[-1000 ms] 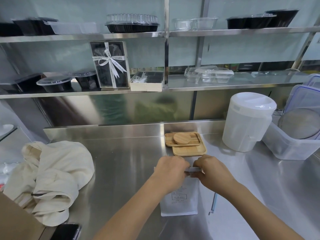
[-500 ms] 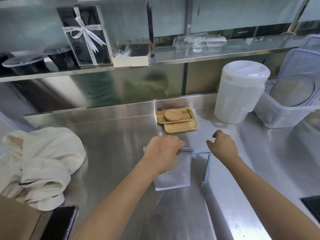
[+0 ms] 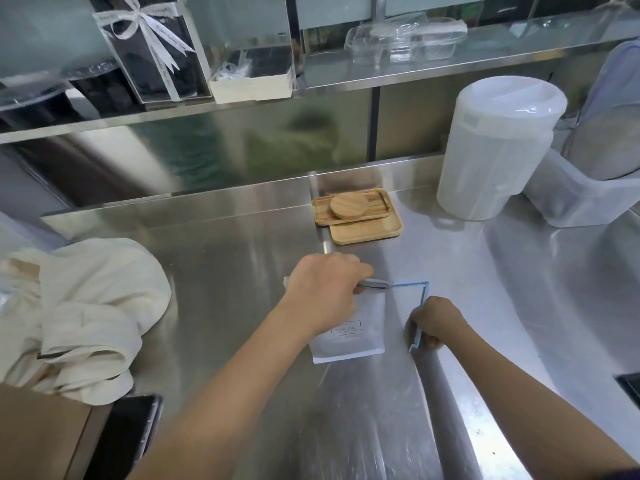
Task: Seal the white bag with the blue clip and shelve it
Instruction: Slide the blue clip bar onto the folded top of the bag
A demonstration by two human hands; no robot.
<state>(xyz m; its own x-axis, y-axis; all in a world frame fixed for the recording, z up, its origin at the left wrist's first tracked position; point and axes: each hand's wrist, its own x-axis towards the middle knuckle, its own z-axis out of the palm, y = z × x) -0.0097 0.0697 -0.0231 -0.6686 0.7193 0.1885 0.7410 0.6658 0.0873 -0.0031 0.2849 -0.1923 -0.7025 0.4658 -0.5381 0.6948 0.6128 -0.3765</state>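
The white bag [image 3: 356, 327] lies flat on the steel counter [image 3: 225, 271], its top pointing away from me. My left hand [image 3: 322, 289] presses on the bag's folded top edge, fingers closed over it. The blue clip [image 3: 420, 306] is swung open in an L shape: one arm runs along the bag's top, the other points back toward me to the right of the bag. My right hand [image 3: 434, 325] grips the near end of that free arm. The steel shelf [image 3: 433, 69] runs above the counter's back wall.
Stacked wooden trays with a round wooden lid [image 3: 356, 214] sit just beyond the bag. A white lidded tub [image 3: 498, 147] and a clear bin [image 3: 581, 199] stand at the right. A cream cloth [image 3: 83, 313] lies left, a dark phone [image 3: 128, 441] near left. Boxes crowd the shelf's left part.
The camera tilted down toward the counter. My right hand left the bag's top, moved back toward me and took hold of the clip's free arm. My left hand stayed on the bag's top.
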